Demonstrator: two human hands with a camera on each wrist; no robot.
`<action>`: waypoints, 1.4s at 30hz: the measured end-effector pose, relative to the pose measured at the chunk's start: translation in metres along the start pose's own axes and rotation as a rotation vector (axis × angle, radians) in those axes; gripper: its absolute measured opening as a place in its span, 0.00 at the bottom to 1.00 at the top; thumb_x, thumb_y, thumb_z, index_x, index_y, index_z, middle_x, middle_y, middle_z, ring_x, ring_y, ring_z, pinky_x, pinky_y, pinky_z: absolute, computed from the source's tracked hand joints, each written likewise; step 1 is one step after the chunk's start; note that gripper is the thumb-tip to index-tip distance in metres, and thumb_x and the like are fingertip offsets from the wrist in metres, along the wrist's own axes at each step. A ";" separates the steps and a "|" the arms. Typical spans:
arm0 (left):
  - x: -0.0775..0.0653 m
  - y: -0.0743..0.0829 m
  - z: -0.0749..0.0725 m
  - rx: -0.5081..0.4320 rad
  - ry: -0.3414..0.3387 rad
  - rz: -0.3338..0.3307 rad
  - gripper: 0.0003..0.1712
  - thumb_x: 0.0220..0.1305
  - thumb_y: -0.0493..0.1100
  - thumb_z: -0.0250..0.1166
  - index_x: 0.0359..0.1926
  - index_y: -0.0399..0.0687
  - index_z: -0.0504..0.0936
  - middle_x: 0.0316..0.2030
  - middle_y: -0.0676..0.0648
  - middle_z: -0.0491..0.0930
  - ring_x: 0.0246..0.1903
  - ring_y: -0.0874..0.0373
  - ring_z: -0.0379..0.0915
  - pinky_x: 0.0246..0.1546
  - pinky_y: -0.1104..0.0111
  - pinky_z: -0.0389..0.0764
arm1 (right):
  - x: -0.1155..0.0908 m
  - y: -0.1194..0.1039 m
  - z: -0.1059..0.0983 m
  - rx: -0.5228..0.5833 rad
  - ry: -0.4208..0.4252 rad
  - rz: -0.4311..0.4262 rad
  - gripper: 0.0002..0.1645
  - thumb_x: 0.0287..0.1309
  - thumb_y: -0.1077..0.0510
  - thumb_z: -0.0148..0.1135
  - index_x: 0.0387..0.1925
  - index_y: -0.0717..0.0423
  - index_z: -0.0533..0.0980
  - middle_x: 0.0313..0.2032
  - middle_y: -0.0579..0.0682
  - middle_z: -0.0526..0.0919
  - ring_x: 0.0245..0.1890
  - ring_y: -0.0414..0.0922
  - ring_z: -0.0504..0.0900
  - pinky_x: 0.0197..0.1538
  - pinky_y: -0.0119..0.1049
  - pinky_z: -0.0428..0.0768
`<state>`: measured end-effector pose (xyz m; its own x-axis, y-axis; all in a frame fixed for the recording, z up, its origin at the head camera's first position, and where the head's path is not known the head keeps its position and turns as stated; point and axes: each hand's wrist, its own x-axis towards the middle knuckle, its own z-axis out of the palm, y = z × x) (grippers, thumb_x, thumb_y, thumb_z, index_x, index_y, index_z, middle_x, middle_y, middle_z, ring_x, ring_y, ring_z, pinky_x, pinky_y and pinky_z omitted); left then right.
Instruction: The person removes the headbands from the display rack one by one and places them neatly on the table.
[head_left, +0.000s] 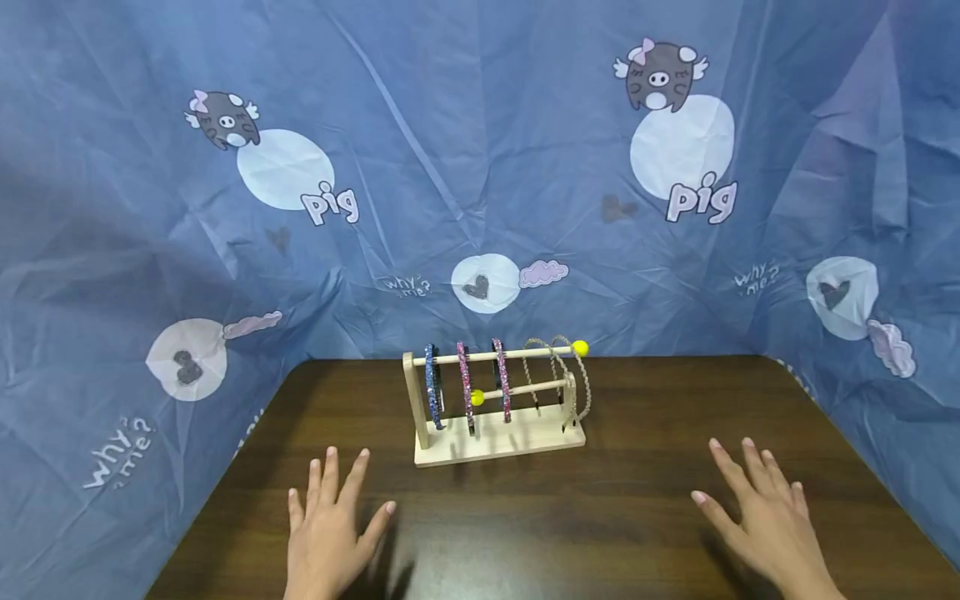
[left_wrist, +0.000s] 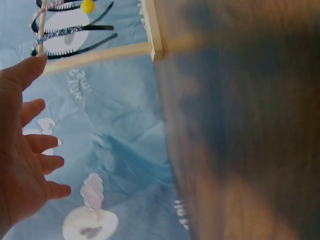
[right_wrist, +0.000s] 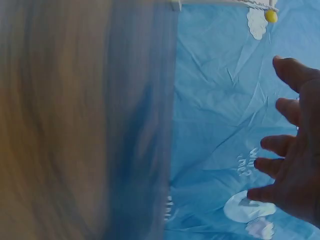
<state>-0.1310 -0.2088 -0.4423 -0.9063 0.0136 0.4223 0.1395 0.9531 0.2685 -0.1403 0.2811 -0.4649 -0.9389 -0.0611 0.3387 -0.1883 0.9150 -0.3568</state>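
"On the table (head_left: 570, 525), in the head view, what holder is present?"

"A wooden stand (head_left: 495, 437), located near the far edge, in front of the patterned blue curtain (head_left: 480, 158). Its upper rod carries five headbands. Order, left to right: one blue headband (head_left: 431, 387), two pink headbands (head_left: 464, 379), two braided headbands (head_left: 586, 387). A yellow ball (head_left: 581, 348) caps the upper rod's right end; a second yellow ball (head_left: 477, 397) caps the lower rod's left end."

"State of the hands?"

"Both are empty, fingers extended and spread, backs upward. The left hand (head_left: 327, 533) is nearer the person, left of the stand; the right hand (head_left: 768, 525) is to its right. Both are apart from the stand."

"What does the left wrist view add?"

"The comb teeth (left_wrist: 56, 53) inside the headbands, which the head view does not resolve. The thumb overlaps the stand's outline; the fingers point toward the curtain."

"And the right wrist view?"

"Only part of the stand, at the top edge, with one yellow ball. The right hand is in shadow, its fingers separated."
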 end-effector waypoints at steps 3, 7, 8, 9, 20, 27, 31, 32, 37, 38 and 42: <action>-0.004 -0.001 0.004 -0.040 0.078 0.022 0.40 0.53 0.56 0.66 0.64 0.47 0.65 0.63 0.29 0.57 0.62 0.31 0.49 0.53 0.35 0.51 | -0.002 -0.003 0.004 0.112 0.033 0.006 0.45 0.59 0.44 0.58 0.72 0.44 0.48 0.67 0.70 0.47 0.65 0.68 0.44 0.55 0.72 0.42; -0.004 -0.002 0.011 -0.123 0.152 0.028 0.41 0.50 0.51 0.70 0.63 0.42 0.66 0.60 0.28 0.62 0.59 0.29 0.55 0.51 0.37 0.57 | -0.001 -0.007 0.011 0.243 0.092 -0.004 0.45 0.57 0.50 0.62 0.71 0.49 0.51 0.66 0.70 0.51 0.62 0.70 0.51 0.53 0.72 0.49; -0.004 -0.002 0.013 -0.152 0.161 0.020 0.42 0.49 0.50 0.70 0.64 0.41 0.65 0.59 0.28 0.62 0.58 0.29 0.55 0.51 0.37 0.59 | -0.001 -0.008 0.012 0.268 0.112 -0.006 0.45 0.57 0.51 0.63 0.71 0.50 0.53 0.65 0.70 0.53 0.62 0.70 0.53 0.52 0.71 0.51; -0.003 -0.002 0.015 -0.182 0.168 0.009 0.43 0.49 0.49 0.71 0.64 0.40 0.65 0.59 0.28 0.63 0.57 0.29 0.56 0.50 0.38 0.60 | 0.001 -0.010 0.013 0.287 0.132 -0.007 0.44 0.56 0.52 0.64 0.70 0.51 0.54 0.65 0.69 0.55 0.61 0.70 0.55 0.52 0.70 0.53; 0.013 -0.003 0.034 -0.472 0.092 -0.176 0.41 0.47 0.42 0.73 0.62 0.38 0.67 0.56 0.31 0.68 0.54 0.34 0.64 0.50 0.43 0.66 | 0.022 -0.035 0.027 0.590 0.178 0.154 0.32 0.60 0.56 0.60 0.64 0.59 0.64 0.57 0.62 0.71 0.56 0.57 0.71 0.52 0.39 0.72; 0.031 -0.004 0.044 -0.658 -0.021 -0.328 0.40 0.51 0.41 0.71 0.64 0.40 0.64 0.59 0.31 0.66 0.57 0.35 0.61 0.54 0.46 0.63 | 0.050 -0.048 0.039 0.980 0.291 0.140 0.26 0.58 0.67 0.59 0.57 0.71 0.68 0.51 0.50 0.78 0.48 0.37 0.77 0.48 0.24 0.72; 0.037 -0.007 0.053 -0.749 -0.037 -0.356 0.40 0.51 0.40 0.71 0.64 0.39 0.64 0.58 0.29 0.66 0.57 0.34 0.61 0.54 0.47 0.64 | 0.060 -0.052 0.050 1.059 0.306 0.126 0.24 0.56 0.69 0.60 0.56 0.71 0.69 0.50 0.58 0.78 0.47 0.39 0.78 0.48 0.26 0.72; 0.039 -0.007 0.056 -0.777 -0.040 -0.363 0.40 0.51 0.39 0.71 0.64 0.39 0.64 0.58 0.29 0.65 0.57 0.34 0.61 0.55 0.48 0.64 | 0.063 -0.053 0.053 1.074 0.308 0.121 0.24 0.56 0.69 0.60 0.55 0.71 0.70 0.50 0.62 0.77 0.47 0.40 0.78 0.48 0.26 0.73; 0.044 -0.008 0.068 -0.887 -0.054 -0.387 0.40 0.50 0.35 0.71 0.64 0.37 0.64 0.58 0.28 0.64 0.58 0.35 0.60 0.56 0.50 0.63 | 0.072 -0.059 0.065 1.156 0.299 0.096 0.24 0.55 0.71 0.60 0.54 0.74 0.69 0.50 0.69 0.75 0.47 0.43 0.79 0.48 0.28 0.74; 0.045 -0.008 0.070 -0.909 -0.057 -0.390 0.40 0.49 0.35 0.71 0.64 0.37 0.64 0.58 0.28 0.64 0.58 0.35 0.60 0.57 0.50 0.62 | 0.075 -0.060 0.067 1.165 0.296 0.094 0.24 0.56 0.71 0.60 0.54 0.74 0.69 0.50 0.69 0.75 0.47 0.44 0.79 0.48 0.29 0.74; 0.054 -0.008 0.078 -0.970 -0.066 -0.398 0.42 0.48 0.34 0.71 0.64 0.39 0.64 0.58 0.28 0.64 0.58 0.34 0.60 0.56 0.49 0.63 | 0.084 -0.063 0.074 1.229 0.297 0.092 0.23 0.56 0.71 0.59 0.54 0.74 0.69 0.50 0.69 0.74 0.47 0.45 0.79 0.49 0.30 0.73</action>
<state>-0.2119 -0.1918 -0.4889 -0.9729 -0.2031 0.1107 0.0597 0.2419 0.9685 -0.2284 0.1890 -0.4783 -0.8920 0.2202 0.3948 -0.4183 -0.0707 -0.9056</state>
